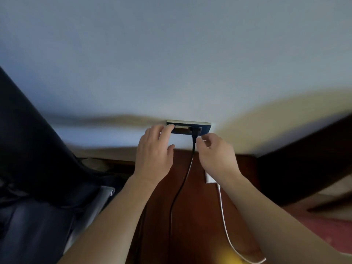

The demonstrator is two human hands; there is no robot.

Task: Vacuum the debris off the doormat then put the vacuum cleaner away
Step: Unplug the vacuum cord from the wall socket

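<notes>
A black plug (pixel 195 129) sits in a dark wall socket plate (pixel 206 128) on the pale wall, and its black cord (pixel 180 189) hangs down in front of a brown wooden surface. My left hand (pixel 154 155) has its fingers spread, with a fingertip touching a switch at the plate's left end. My right hand (pixel 217 157) is just right of the cord below the plug, fingers curled beside it; whether they grip the cord is unclear. The vacuum cleaner and the doormat are out of view.
A white cable (pixel 224 221) runs down from a white adapter (pixel 210 179) on the brown wooden furniture (pixel 192 225). Dark fabric (pixel 34 149) fills the left side. A dark wooden piece (pixel 304 159) stands at the right, above a reddish carpet (pixel 323 229).
</notes>
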